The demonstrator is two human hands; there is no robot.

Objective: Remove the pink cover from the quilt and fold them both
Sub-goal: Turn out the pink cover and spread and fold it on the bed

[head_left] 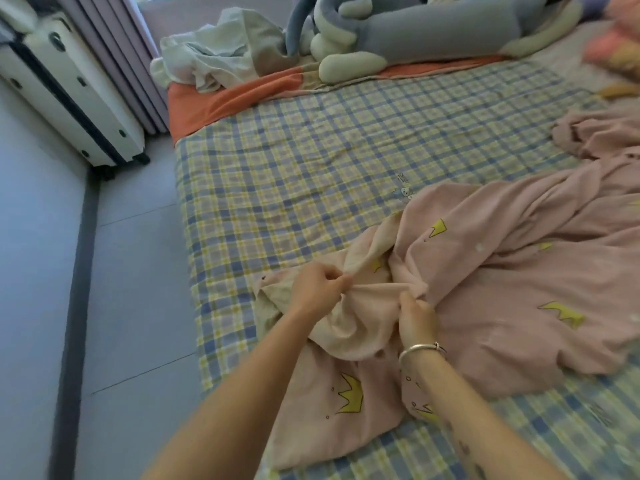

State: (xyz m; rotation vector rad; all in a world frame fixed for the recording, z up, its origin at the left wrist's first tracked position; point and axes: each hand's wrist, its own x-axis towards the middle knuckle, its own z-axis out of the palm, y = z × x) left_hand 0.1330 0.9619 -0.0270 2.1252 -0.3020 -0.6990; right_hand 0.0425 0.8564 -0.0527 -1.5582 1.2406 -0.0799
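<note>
Two bare hands work at a pink cover, printed with yellow crowns, that lies crumpled across the near right part of a bed. We look down on it from head height. The left hand has its fingers curled tight, pinching a gathered fold at the cover's edge. The right hand, with a silver bracelet on its wrist, grips a bunch of the same fabric just beside it. Between and beneath the two hands a paler cream fabric bulges out of the pink; we cannot tell whether it is the quilt itself or the cover's inner face. The cover rests on a plaid sheet of blue, yellow and white and runs off the right edge of the view, where more pink fabric lies bunched farther back. At the far end of the bed we see an orange cloth, a rumpled white cloth lying on it, and a long grey-blue plush toy with white limbs. To the left, on the grey floor, a white hard-shell suitcase stands against a lilac curtain.
</note>
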